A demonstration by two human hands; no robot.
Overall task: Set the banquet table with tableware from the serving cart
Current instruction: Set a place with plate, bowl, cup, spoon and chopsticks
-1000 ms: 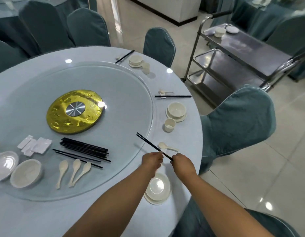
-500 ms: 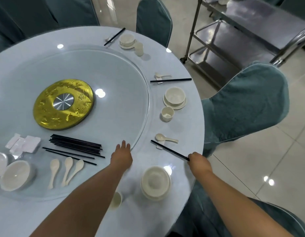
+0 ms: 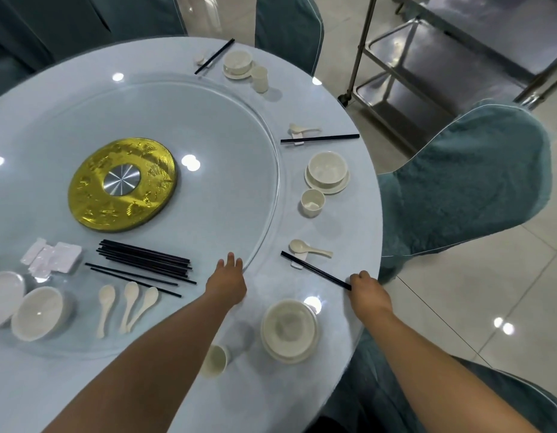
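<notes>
At the left edge of the round surface [image 3: 358, 220], on its glass turntable [image 3: 208, 126], we see two white bowls [image 3: 37, 312], a pile of white rests [image 3: 52, 259], three pale spoons [image 3: 127, 306] and a bundle of black chopsticks [image 3: 144, 259] lying near a gold centre disc [image 3: 122, 184]. Our left hand [image 3: 226, 281] reaches to the turntable's near right rim, fingers straight and relaxed, fingertips on the glass edge, holding nothing. Just right of our left forearm stand a small cup [image 3: 215, 360] and a bowl on a plate [image 3: 289, 329], the near place setting. Farther right, a spoon [image 3: 308, 249] lies beside a small rest [image 3: 297, 261] that carries the far tip of a pair of chopsticks [image 3: 314, 270]; our right hand [image 3: 366, 290] pinches their near end at the surface's edge. Beyond, a second setting shows cup [image 3: 312, 203], bowl on plate [image 3: 327, 176], spoon and chopsticks [image 3: 319, 139], and a third setting [image 3: 239, 64] lies at the far rim. Teal-covered chairs [image 3: 470, 182] ring the surface, and the steel serving cart [image 3: 442, 57] stands far right.
</notes>
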